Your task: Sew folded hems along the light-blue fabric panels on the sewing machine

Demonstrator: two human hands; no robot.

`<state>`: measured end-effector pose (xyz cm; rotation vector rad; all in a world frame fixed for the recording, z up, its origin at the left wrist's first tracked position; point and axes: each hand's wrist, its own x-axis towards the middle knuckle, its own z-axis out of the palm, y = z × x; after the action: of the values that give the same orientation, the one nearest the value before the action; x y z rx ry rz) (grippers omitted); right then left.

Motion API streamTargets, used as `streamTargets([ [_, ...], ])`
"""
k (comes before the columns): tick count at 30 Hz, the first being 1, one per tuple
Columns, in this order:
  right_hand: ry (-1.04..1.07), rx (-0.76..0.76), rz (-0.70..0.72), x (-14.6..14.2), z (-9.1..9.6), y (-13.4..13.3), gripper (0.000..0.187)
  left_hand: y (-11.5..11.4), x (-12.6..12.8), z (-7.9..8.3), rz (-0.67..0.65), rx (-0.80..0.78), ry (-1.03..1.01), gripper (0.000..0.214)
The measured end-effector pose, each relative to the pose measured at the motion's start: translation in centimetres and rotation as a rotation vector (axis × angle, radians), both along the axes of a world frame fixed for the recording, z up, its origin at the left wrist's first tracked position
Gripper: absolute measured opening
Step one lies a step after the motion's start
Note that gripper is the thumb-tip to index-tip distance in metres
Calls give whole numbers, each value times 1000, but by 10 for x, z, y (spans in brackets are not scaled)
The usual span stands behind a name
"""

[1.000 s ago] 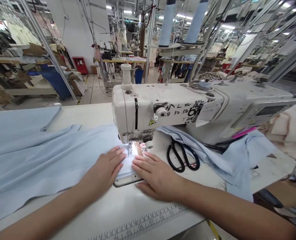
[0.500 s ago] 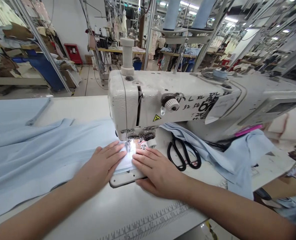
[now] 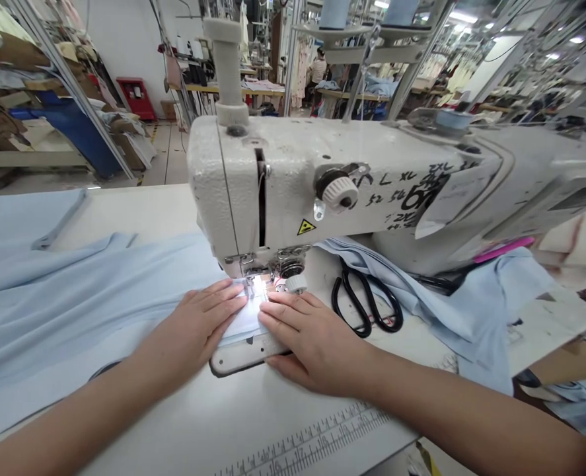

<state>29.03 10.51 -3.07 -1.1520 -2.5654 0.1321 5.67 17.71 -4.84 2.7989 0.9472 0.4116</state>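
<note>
left hand (image 3: 203, 318): left fingers (image 3: 218, 297) open, spread flat, no grip | right hand (image 3: 315, 344): right fingers (image 3: 283, 307) open, likewise pressing down | pale blue fabric (image 3: 74, 297): under presser foot (image 3: 253, 281) of sewing machine (image 3: 273, 192), seemingly pinned between both palms to keep layers flat | black-handled scissors (image 3: 366, 304): lying within reach on white sewing table (image 3: 139, 205)

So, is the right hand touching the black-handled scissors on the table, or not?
Apart. The head view shows the right hand lying flat on the pale blue fabric, with a strip of white table between it and the black-handled scissors.
</note>
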Motion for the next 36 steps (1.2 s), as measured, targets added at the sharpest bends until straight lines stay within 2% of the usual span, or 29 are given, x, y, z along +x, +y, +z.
streamTargets([
  [12,-25,-37,-11,0,2,3,50,2,-1,2,-1,-1,-18,37],
  [22,-24,-65,-6,1,3,2,51,-2,1,5,-60,112,-21,33],
  [27,-11,-62,4,1,2,2,50,-5,3,14,-175,91,-37,34],
  [36,-5,-38,-1,2,0,3,51,1,-1,14,-186,26,-35,36],
])
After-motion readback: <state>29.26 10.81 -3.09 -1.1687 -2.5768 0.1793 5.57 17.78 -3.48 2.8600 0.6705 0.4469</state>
